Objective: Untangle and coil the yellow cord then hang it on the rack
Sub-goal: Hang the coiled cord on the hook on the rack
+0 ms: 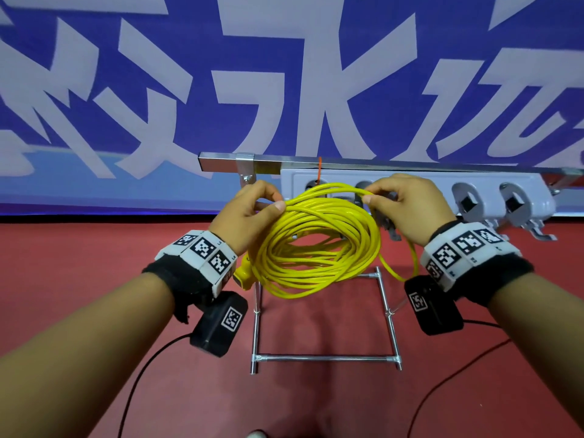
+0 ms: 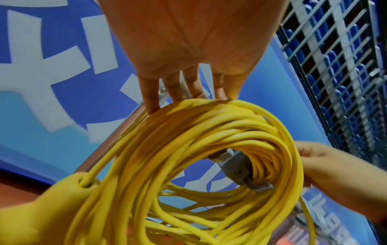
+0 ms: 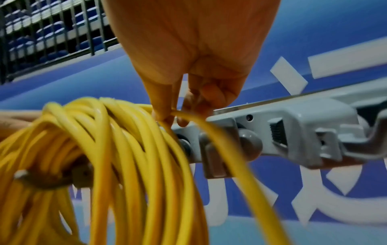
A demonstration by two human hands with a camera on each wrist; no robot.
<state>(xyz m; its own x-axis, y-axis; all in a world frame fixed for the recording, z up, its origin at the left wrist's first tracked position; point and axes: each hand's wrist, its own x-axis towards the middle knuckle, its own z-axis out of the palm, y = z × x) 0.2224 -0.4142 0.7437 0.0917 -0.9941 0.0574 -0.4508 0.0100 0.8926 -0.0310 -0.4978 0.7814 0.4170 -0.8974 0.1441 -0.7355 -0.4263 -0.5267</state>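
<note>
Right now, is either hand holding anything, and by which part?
Both hold the yellow cord coil at its top: left hand grips the bundled loops, right hand pinches one strand.

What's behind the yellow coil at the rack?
Behind the yellow coil sits the grey hook rail; one grey hook pokes through the loops. The coil covers the rail's left sockets. The left hand and right hand grip its top.

Red floor (image 1: 94,279) under metal rack stand (image 1: 325,358)
</note>
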